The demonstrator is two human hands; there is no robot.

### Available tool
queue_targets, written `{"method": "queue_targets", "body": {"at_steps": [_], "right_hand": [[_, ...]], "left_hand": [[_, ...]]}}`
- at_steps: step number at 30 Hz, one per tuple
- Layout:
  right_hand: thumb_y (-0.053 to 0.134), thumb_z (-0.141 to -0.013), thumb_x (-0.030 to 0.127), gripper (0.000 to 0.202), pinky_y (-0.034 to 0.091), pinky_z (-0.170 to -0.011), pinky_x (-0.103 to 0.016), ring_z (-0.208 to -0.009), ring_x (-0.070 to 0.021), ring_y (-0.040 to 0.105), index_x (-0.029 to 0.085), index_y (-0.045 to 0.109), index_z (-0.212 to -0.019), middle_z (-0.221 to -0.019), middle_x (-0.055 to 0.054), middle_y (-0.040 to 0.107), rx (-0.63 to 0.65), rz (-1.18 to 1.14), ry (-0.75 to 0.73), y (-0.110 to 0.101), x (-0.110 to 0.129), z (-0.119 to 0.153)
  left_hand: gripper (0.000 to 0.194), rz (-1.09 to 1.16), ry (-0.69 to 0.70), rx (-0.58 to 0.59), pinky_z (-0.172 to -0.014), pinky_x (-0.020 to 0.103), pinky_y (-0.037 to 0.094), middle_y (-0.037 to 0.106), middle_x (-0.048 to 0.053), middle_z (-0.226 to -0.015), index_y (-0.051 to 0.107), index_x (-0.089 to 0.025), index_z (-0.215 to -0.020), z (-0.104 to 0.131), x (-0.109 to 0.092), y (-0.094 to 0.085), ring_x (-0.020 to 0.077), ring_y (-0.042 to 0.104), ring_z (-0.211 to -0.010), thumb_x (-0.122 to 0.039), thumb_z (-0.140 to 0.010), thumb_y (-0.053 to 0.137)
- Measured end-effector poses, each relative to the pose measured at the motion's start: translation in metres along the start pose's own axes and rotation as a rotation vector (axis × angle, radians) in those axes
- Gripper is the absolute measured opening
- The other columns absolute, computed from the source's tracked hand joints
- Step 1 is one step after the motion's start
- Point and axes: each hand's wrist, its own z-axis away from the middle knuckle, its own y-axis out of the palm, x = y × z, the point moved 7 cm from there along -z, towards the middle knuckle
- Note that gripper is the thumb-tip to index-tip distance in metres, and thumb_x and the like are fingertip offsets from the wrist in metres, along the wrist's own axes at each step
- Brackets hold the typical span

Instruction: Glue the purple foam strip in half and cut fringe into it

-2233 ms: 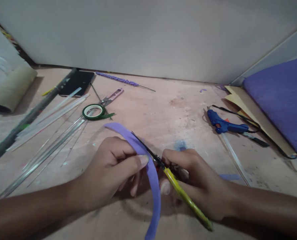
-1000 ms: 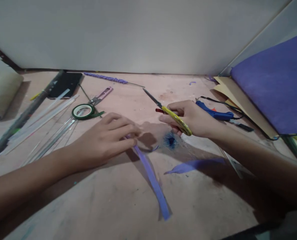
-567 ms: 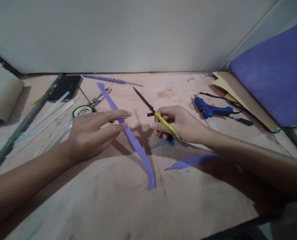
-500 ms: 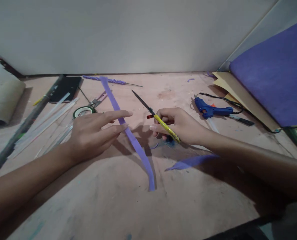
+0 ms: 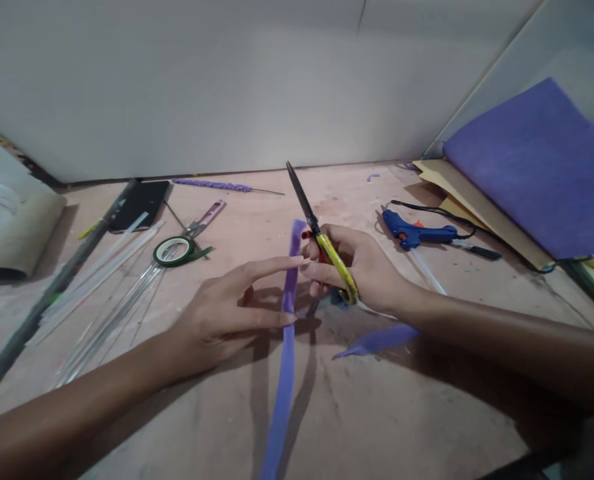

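A long purple paper strip [image 5: 283, 380] runs through the fingers of my left hand [image 5: 227, 310], its lower end hanging toward me. The left fingers are closed on it, thumb and fingertips spaced along its length. Close beside, my right hand [image 5: 361, 267] grips yellow-handled scissors [image 5: 333, 257] whose dark blades point up and away, held nearly together. The right fingertips meet the left index fingertip near the strip's top end. Below my right wrist lies a second purple piece [image 5: 377, 341] on the table [image 5: 201, 427].
On the left are green tape [image 5: 174, 251], clear glue sticks [image 5: 121, 320], small snips [image 5: 207, 217], a phone [image 5: 139, 205] and a cardboard tube [image 5: 27, 240]. A purple-wrapped wire [image 5: 211, 185] lies at the back. A blue glue gun [image 5: 417, 230] and purple sheets [image 5: 531, 173] are on the right.
My left hand has moved right with the strip, up to my right hand. The strip now hangs more upright, its lower end nearer me. The scissors point more steeply upward.
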Motion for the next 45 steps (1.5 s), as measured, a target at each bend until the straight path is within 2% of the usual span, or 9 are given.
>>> {"method": "queue_targets", "body": {"at_steps": [4, 8, 11, 16, 23, 26, 32, 42, 45], "right_hand": [[0.113, -0.068, 0.060, 0.065, 0.066, -0.060, -0.031, -0.063, -0.0151, 0.070, 0.023, 0.062, -0.087, -0.079, 0.005, 0.067, -0.027, -0.013, -0.009, -0.003, -0.001, -0.001], [0.112, -0.072, 0.057, 0.062, 0.063, -0.063, -0.030, -0.064, -0.0143, 0.070, 0.023, 0.062, -0.088, -0.080, 0.004, 0.069, -0.091, 0.003, -0.071, -0.010, 0.004, -0.003], [0.112, -0.074, 0.052, 0.061, 0.061, -0.063, -0.029, -0.065, -0.0139, 0.072, 0.023, 0.060, -0.087, -0.083, 0.004, 0.070, -0.110, 0.009, -0.109, -0.010, 0.008, -0.002], [0.110, -0.077, 0.053, 0.059, 0.060, -0.062, -0.031, -0.067, -0.0150, 0.068, 0.023, 0.060, -0.087, -0.087, 0.002, 0.071, 0.022, 0.005, -0.038, 0.008, 0.001, 0.009], [0.105, -0.082, 0.058, 0.061, 0.049, -0.064, -0.029, -0.070, -0.0144, 0.057, 0.025, 0.055, -0.086, -0.082, 0.004, 0.062, 0.164, 0.102, 0.036, 0.030, -0.001, 0.023], [0.099, -0.085, 0.068, 0.062, 0.043, -0.066, -0.030, -0.072, -0.0150, 0.051, 0.024, 0.054, -0.083, -0.080, 0.004, 0.058, 0.108, 0.209, 0.001, 0.026, 0.007, 0.024], [0.073, -0.097, 0.086, 0.067, 0.035, -0.068, -0.034, -0.074, -0.0178, 0.047, 0.024, 0.054, -0.081, -0.081, 0.000, 0.060, 0.149, 0.495, -0.027, 0.025, 0.010, 0.028], [0.074, -0.098, 0.081, 0.061, 0.037, -0.069, -0.037, -0.075, -0.0193, 0.052, 0.024, 0.057, -0.086, -0.082, 0.000, 0.062, 0.220, 0.493, 0.052, 0.041, 0.004, 0.042], [0.076, -0.100, 0.077, 0.059, 0.035, -0.066, -0.035, -0.071, -0.0168, 0.045, 0.024, 0.056, -0.084, -0.076, 0.004, 0.053, 0.207, 0.438, 0.049, 0.044, 0.006, 0.045]], "left_hand": [[0.036, 0.035, 0.011, 0.016, -0.096, 0.040, 0.076, 0.069, 0.008, -0.175, 0.092, -0.042, -0.132, 0.000, -0.003, 0.006, 0.0340, 0.082, -0.139, -0.020, -0.103, 0.091], [0.037, 0.042, -0.003, 0.012, -0.110, 0.044, 0.071, 0.067, 0.008, -0.174, 0.091, -0.036, -0.124, -0.001, -0.003, 0.007, 0.0322, 0.072, -0.152, -0.007, -0.106, 0.077], [0.038, 0.097, -0.241, -0.042, -0.115, 0.039, 0.066, 0.062, 0.010, -0.171, 0.086, -0.034, -0.132, -0.001, 0.008, 0.001, 0.0313, 0.063, -0.158, -0.011, -0.104, 0.076], [0.026, 0.426, -0.681, -0.101, -0.080, 0.026, 0.064, 0.080, 0.004, -0.108, 0.077, -0.023, -0.120, 0.000, 0.017, 0.007, 0.0184, 0.075, -0.092, -0.046, -0.109, 0.081], [0.036, 0.595, -0.963, -0.059, -0.037, 0.020, 0.046, 0.074, -0.002, -0.068, 0.069, -0.021, -0.091, 0.006, 0.013, 0.027, 0.0142, 0.064, -0.043, -0.052, -0.104, 0.082], [0.029, 0.607, -0.973, -0.135, -0.030, 0.019, 0.040, 0.074, -0.002, -0.063, 0.070, -0.021, -0.084, 0.003, 0.014, 0.019, 0.0158, 0.065, -0.036, -0.043, -0.096, 0.085], [0.034, 0.599, -0.886, -0.303, -0.039, 0.022, 0.051, 0.079, 0.001, -0.065, 0.069, -0.018, -0.073, -0.007, 0.009, -0.001, 0.0165, 0.069, -0.036, -0.042, -0.094, 0.081], [0.032, 0.456, -0.753, -0.368, -0.039, 0.022, 0.055, 0.074, -0.002, -0.059, 0.080, -0.022, -0.070, -0.003, -0.004, -0.011, 0.0149, 0.067, -0.041, -0.032, -0.100, 0.076], [0.036, 0.371, -0.751, -0.373, -0.040, 0.020, 0.052, 0.069, -0.003, -0.052, 0.079, -0.023, -0.067, -0.001, -0.006, -0.013, 0.0135, 0.065, -0.040, -0.030, -0.101, 0.073]]}}
